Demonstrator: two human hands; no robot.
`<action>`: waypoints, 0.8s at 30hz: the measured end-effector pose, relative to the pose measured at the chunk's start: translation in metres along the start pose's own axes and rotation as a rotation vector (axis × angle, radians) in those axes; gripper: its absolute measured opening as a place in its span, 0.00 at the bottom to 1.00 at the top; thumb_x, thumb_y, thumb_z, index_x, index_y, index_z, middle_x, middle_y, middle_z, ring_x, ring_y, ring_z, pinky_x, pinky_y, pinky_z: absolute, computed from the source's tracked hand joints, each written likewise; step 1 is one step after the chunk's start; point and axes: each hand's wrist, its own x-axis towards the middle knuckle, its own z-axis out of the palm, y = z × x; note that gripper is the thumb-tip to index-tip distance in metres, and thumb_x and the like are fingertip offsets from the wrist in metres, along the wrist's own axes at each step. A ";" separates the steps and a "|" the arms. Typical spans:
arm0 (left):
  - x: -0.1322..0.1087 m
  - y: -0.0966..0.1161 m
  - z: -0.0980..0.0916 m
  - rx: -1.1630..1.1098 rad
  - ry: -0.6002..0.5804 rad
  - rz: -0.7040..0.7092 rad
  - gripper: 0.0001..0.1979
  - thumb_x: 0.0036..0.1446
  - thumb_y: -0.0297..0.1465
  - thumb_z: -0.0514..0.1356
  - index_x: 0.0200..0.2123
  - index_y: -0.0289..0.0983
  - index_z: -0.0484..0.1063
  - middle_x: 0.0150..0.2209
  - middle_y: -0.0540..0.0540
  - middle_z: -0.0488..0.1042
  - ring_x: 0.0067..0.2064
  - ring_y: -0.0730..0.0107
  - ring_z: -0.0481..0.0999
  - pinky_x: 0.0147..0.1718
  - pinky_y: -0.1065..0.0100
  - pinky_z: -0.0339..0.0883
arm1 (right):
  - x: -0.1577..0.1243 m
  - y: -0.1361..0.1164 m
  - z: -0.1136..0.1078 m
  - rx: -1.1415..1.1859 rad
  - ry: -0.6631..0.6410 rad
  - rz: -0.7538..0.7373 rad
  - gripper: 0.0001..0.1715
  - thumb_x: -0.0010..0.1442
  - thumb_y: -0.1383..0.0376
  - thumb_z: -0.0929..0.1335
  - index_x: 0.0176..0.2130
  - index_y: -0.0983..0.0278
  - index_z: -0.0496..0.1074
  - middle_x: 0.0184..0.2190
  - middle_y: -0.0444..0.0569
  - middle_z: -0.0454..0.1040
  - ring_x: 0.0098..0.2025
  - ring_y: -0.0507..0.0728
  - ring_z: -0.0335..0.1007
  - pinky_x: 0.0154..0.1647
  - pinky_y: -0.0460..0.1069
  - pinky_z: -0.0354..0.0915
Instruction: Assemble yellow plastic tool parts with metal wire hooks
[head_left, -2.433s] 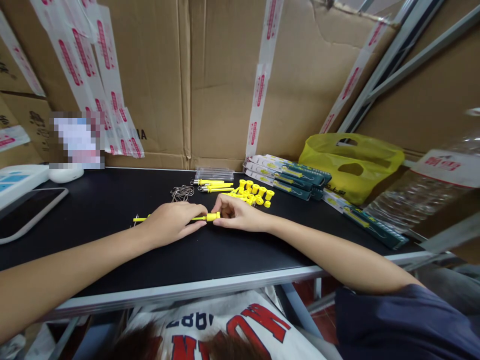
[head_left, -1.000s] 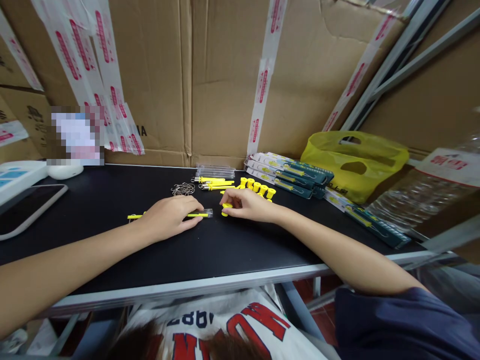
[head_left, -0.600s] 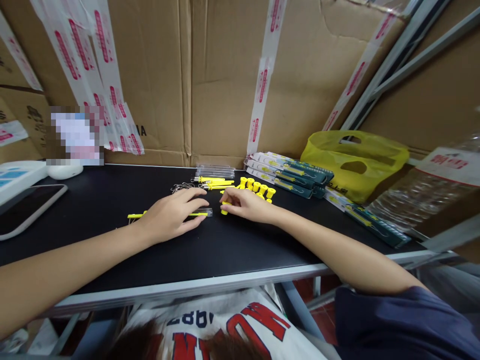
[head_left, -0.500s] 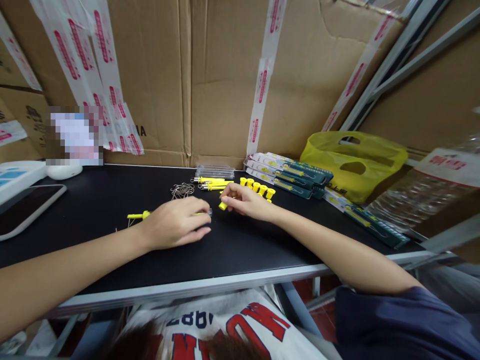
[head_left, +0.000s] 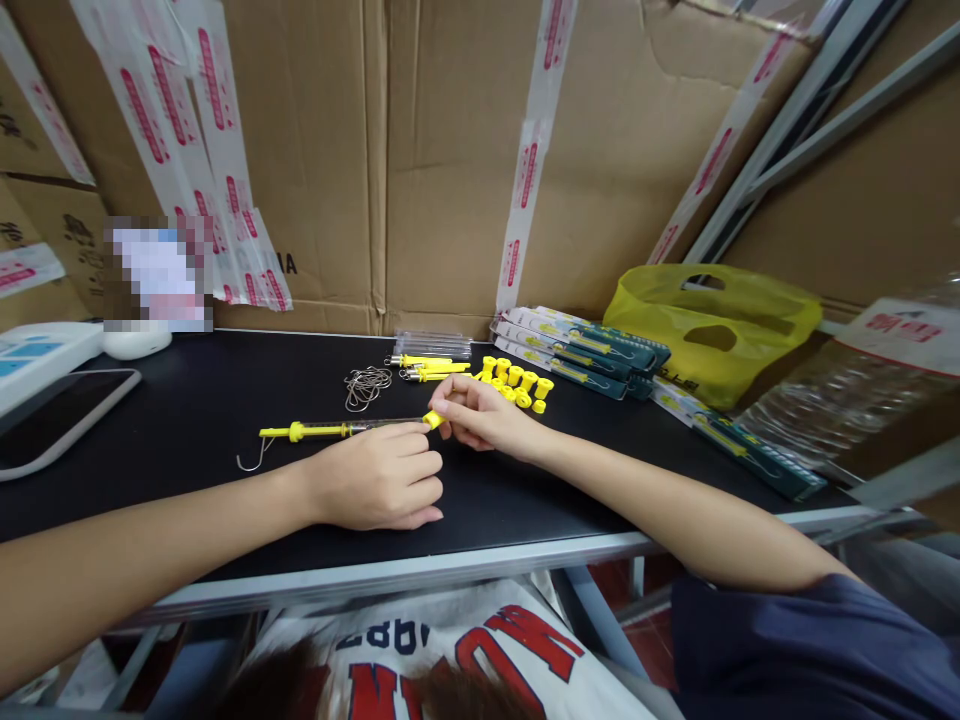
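Observation:
A tubular spring scale point(head_left: 297, 431) with a yellow end, a clear tube and a metal hook lies lengthwise on the black table. My left hand point(head_left: 382, 475) has its fingers curled at the tube's right part, and the fingertips' hold is partly hidden. Between thumb and fingers, my right hand point(head_left: 480, 415) pinches a small yellow cap point(head_left: 433, 420) at the tube's right end. Whether the cap is seated on the tube cannot be made out. Beyond the right hand stand several loose yellow caps point(head_left: 528, 381). Yellow spring inserts point(head_left: 435, 371) lie behind it.
A tangle of metal hooks point(head_left: 367, 387) and clear tubes point(head_left: 433, 345) lie farther back. Boxed scales point(head_left: 577, 345), a yellow bag point(head_left: 709, 330) and a large plastic bottle point(head_left: 870, 370) are at right. A phone point(head_left: 64, 420) lies left. Cardboard boxes point(head_left: 450, 170) wall the back.
My right hand has moved slightly left, bringing the yellow cap to the tube's end. My left hand has shifted right and nearer to me, uncovering more of the spring scale.

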 end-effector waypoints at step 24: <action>0.002 -0.001 0.002 -0.047 -0.005 -0.043 0.15 0.61 0.38 0.53 0.25 0.37 0.68 0.25 0.47 0.68 0.31 0.66 0.67 0.38 0.64 0.62 | 0.002 0.005 0.004 0.012 -0.003 -0.005 0.17 0.56 0.55 0.68 0.35 0.64 0.61 0.19 0.36 0.67 0.11 0.42 0.50 0.08 0.37 0.46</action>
